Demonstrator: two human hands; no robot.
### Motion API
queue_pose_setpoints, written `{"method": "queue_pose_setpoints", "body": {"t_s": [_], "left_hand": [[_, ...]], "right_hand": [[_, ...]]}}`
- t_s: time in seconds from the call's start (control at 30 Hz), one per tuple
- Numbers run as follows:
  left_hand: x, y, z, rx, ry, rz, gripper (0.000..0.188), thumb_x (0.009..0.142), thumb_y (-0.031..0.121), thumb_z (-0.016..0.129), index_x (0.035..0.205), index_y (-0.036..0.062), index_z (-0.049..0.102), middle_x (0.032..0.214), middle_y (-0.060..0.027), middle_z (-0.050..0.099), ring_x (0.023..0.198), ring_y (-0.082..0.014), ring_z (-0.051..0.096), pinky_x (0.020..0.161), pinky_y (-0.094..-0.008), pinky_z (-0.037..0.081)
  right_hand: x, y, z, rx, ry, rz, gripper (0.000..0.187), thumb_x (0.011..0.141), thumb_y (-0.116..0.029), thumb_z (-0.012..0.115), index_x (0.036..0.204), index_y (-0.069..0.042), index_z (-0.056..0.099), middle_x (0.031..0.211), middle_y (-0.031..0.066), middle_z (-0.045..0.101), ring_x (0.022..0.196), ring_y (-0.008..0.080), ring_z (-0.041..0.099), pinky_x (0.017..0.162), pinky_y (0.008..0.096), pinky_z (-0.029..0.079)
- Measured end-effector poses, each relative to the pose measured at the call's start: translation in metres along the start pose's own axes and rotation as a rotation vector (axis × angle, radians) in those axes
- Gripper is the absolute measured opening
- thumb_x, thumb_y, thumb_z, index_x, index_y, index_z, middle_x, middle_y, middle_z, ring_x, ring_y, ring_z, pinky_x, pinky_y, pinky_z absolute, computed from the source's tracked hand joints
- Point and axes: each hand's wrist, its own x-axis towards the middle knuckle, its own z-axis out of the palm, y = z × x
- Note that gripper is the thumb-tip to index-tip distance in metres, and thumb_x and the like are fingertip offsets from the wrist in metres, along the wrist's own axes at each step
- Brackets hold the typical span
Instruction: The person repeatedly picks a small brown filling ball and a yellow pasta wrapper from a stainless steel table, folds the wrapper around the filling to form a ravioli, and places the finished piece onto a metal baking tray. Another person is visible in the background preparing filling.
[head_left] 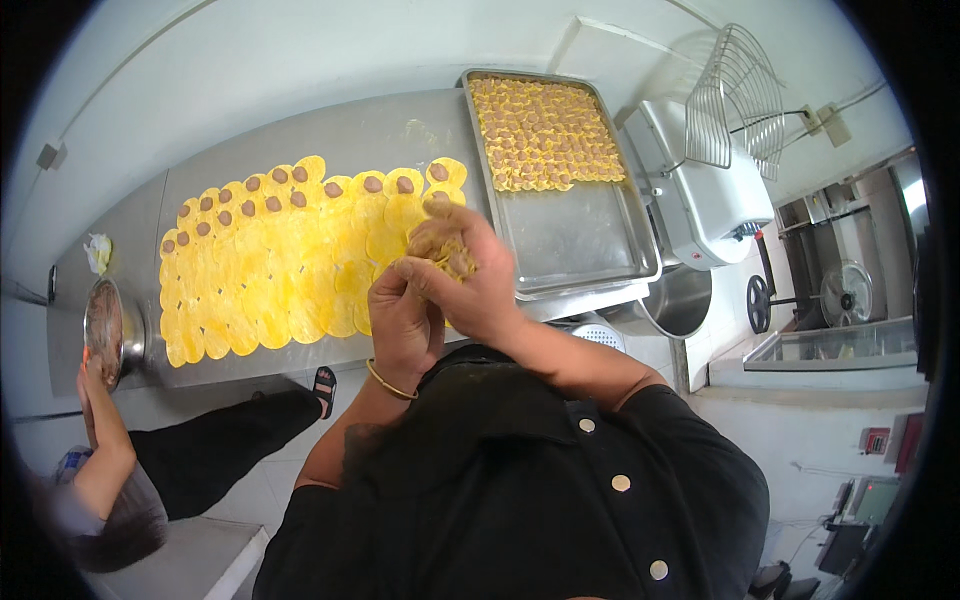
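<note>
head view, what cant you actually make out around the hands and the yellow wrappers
- What the left hand and right hand pinch together: the fingers cover it; the grip itself is hidden.
- Yellow wrappers nearest the person: hands block some.
- Filled pieces in the steel tray: too small to tell their folds.
- Bowl contents at left: blurred by the fisheye rim.

Round thin dough wrappers [290, 270]: bright yellow, the far rows each dotted with a brown filling blob. Grey brushed-steel surface [300, 135] under them. Rectangular silver metal tray [580, 235]: yellow-and-brown folded dumplings [545, 130] in tight rows. Thin gold bangle [390, 382] on left wrist. Black button-front shirt [560, 480], pale buttons.
</note>
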Motion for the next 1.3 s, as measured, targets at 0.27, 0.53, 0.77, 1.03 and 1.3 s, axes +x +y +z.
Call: {"method": "queue_pose_setpoints", "body": {"t_s": [0.27, 0.53, 0.77, 1.03, 1.3], "left_hand": [[0.006, -0.042, 0.016, 0.047, 0.114, -0.104, 0.019, 0.101, 0.009, 0.066, 0.119, 0.0016, 0.067, 0.114, -0.0064, 0.071, 0.101, -0.0165, 0.069, 0.093, -0.0311, 0.057], [0.051, -0.128, 0.054, 0.255, 0.062, -0.283, 0.026, 0.103, 0.01, 0.059, 0.128, 0.0026, 0.062, 0.127, -0.0072, 0.065, 0.119, -0.0195, 0.063, 0.105, -0.0361, 0.051], [0.109, -0.202, 0.071, -0.076, 0.155, -0.659, 0.054, 0.112, 0.042, 0.04, 0.147, 0.0009, 0.047, 0.14, -0.0129, 0.06, 0.129, -0.0265, 0.058, 0.108, -0.0421, 0.049], [0.191, -0.291, 0.024, 0.214, 0.118, -0.808, 0.054, 0.111, 0.044, 0.048, 0.141, -0.0001, 0.051, 0.124, -0.018, 0.066, 0.114, -0.0276, 0.066, 0.094, -0.0377, 0.056], [0.214, -0.32, 0.002, 0.65, 0.232, -0.716, 0.032, 0.109, 0.02, 0.053, 0.135, 0.0012, 0.057, 0.113, -0.0156, 0.07, 0.096, -0.027, 0.072, 0.085, -0.0371, 0.059]], "right_hand": [[0.015, 0.046, -0.057, 0.048, -0.204, 0.001, 0.045, 0.084, -0.008, 0.083, 0.121, -0.003, 0.057, 0.101, 0.0073, 0.068, 0.093, 0.0143, 0.066, 0.083, 0.0316, 0.055], [0.035, 0.094, -0.166, -0.032, -0.121, -0.056, 0.042, 0.077, -0.013, 0.086, 0.11, -0.006, 0.062, 0.098, 0.0109, 0.069, 0.089, 0.0243, 0.069, 0.077, 0.0355, 0.056], [0.033, 0.178, -0.25, -0.128, -0.058, -0.05, 0.039, 0.076, -0.016, 0.085, 0.109, -0.008, 0.066, 0.103, 0.0133, 0.069, 0.099, 0.0341, 0.066, 0.086, 0.0439, 0.054], [0.021, 0.261, -0.325, -0.546, -0.152, 0.22, 0.04, 0.08, -0.026, 0.08, 0.114, -0.008, 0.07, 0.1, 0.0118, 0.069, 0.101, 0.0333, 0.06, 0.095, 0.0482, 0.042], [0.085, 0.327, -0.294, -0.741, 0.073, 0.234, 0.021, 0.081, -0.024, 0.077, 0.093, -0.008, 0.07, 0.086, 0.0101, 0.07, 0.092, 0.034, 0.06, 0.088, 0.0476, 0.042]]}}
